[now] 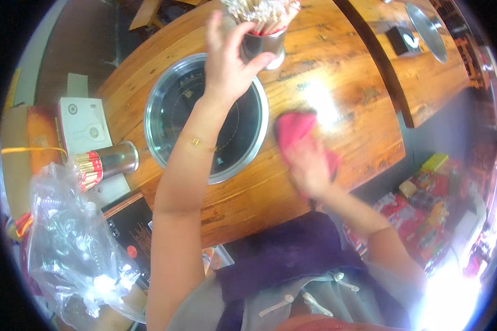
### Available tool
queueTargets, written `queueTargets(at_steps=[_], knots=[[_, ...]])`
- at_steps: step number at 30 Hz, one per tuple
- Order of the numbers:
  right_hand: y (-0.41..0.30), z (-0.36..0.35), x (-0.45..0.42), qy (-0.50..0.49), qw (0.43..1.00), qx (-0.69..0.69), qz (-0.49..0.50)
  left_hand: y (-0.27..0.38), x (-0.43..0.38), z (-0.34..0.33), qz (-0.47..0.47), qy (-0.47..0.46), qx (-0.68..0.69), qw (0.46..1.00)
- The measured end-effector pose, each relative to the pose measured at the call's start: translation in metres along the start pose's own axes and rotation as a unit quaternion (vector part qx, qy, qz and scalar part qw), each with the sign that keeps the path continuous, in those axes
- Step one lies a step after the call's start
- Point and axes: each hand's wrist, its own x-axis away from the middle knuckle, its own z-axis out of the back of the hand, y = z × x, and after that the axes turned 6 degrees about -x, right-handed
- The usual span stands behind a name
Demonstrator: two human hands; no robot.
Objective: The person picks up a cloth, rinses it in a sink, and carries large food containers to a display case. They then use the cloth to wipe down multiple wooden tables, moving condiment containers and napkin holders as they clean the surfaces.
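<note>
My left hand reaches over the far part of the wooden table, thumb and index finger spread in a wide curve beside a metal cylinder full of paper-wrapped chopsticks. Its thumb overlaps the cylinder's lower side; whether skin touches metal is unclear. Beneath my left forearm lies a round black glass cooktop in a metal ring, set into the tabletop. My right hand, blurred, presses on a bunched pink cloth on the wood, to the right of the cooktop.
At the left, a second metal cylinder of chopsticks lies on its side near white boxes. A clear plastic bag covers part of a dark printed board. Another wooden table carries a black box. Colourful packages sit lower right.
</note>
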Motion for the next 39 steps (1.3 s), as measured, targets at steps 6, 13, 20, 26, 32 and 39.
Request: queueTargets(at_steps=[6,13,20,26,32,39], knots=[[-0.076,-0.027,-0.093,-0.096,0.982,-0.01,0.165,-0.027,-0.016,-0.02,0.177,-0.155,-0.029,0.972],[-0.069,-0.05,-0.307,-0.001,0.992,0.009,0.128,-0.015,0.077,0.153,0.211,-0.125,-0.184,0.952],[-0.091,-0.066,-0.469,0.012,0.991,0.019,0.131,0.01,0.224,0.226,0.443,0.049,-0.078,0.892],[0.031,-0.002,-0.487,0.028,0.978,0.2,0.053,-0.013,0.292,0.217,0.451,0.195,-0.177,0.853],[0.31,0.14,-0.404,0.118,0.899,0.234,-0.35,0.09,0.348,0.12,0.573,-0.231,-0.368,0.695],[0.34,0.15,-0.391,0.203,0.906,0.17,-0.331,0.071,0.302,0.103,0.377,-0.262,-0.256,0.851]])
